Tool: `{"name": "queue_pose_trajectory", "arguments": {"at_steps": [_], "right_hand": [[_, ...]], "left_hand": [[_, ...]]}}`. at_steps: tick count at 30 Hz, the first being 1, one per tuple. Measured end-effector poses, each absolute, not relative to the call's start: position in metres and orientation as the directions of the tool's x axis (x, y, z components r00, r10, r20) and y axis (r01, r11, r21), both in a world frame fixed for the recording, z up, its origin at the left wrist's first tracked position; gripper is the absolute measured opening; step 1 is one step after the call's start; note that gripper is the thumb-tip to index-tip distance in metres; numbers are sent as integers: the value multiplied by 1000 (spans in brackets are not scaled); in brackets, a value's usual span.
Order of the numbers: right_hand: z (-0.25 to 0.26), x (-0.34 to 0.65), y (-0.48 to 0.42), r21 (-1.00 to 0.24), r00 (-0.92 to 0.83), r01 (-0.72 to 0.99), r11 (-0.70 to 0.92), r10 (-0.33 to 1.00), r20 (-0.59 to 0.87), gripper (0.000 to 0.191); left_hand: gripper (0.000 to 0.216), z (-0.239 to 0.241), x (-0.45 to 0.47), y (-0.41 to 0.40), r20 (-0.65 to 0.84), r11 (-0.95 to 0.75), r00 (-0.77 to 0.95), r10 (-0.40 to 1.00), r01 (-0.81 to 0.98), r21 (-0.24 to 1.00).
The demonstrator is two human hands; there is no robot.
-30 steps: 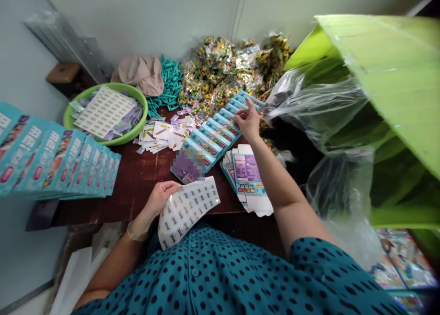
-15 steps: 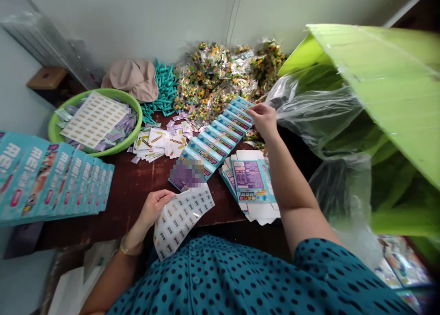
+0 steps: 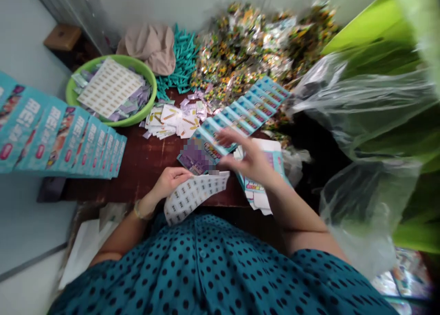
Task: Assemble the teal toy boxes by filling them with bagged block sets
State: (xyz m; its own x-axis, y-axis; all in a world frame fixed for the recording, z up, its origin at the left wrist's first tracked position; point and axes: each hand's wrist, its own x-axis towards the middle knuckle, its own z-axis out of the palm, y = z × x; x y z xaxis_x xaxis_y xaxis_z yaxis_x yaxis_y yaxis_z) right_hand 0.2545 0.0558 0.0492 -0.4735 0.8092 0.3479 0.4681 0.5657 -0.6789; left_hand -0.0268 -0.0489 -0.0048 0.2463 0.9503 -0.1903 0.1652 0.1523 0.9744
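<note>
My left hand [image 3: 171, 183] pinches the upper left edge of a white sticker sheet [image 3: 192, 196] printed with rows of small dark labels. The sheet curves down over the table's front edge. My right hand [image 3: 248, 161], slightly blurred, hovers with fingers apart and holds nothing I can see. Beneath and beyond it runs a slanting row of overlapping blue boxes [image 3: 245, 113]. The nearest box shows a purple panel [image 3: 194, 157], partly pixelated. Flattened blue and white cartons [image 3: 263, 198] lie partly hidden under my right forearm.
Blue boxes [image 3: 65, 136] stand stacked at left. A green basin [image 3: 151, 105] holds purple sachets and a sheet. Printed cards [image 3: 172, 121], teal sticks [image 3: 180, 60], a beige cloth [image 3: 151, 49] and bagged colourful pieces [image 3: 240, 53] fill the back. Clear plastic [image 3: 367, 90] hangs at right.
My right hand has left the far end of the box row and come back towards me, its fingers spreading. My left hand keeps the sticker sheet. The camera view has shifted.
</note>
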Motion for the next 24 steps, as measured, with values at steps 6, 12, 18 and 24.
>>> {"name": "queue_pose_trajectory", "arguments": {"at_steps": [6,12,18,24], "right_hand": [[16,228,-19,-922,-584,349,168,808,-74,24],[1,258,-23,-950,-539,312,13,826,-166,37],[-6,263,-36,-847,-580,390,361,811,78,30],[-7,264,-39,-739,-596,378,558,757,267,23]], "left_hand": [[14,-4,-15,-51,-7,-82,248,969,348,934],[18,-10,-17,-59,47,-177,327,944,382,907],[25,-17,-10,-63,30,-177,400,916,336,925],[23,-14,-1,-68,12,-111,280,960,340,934]]}}
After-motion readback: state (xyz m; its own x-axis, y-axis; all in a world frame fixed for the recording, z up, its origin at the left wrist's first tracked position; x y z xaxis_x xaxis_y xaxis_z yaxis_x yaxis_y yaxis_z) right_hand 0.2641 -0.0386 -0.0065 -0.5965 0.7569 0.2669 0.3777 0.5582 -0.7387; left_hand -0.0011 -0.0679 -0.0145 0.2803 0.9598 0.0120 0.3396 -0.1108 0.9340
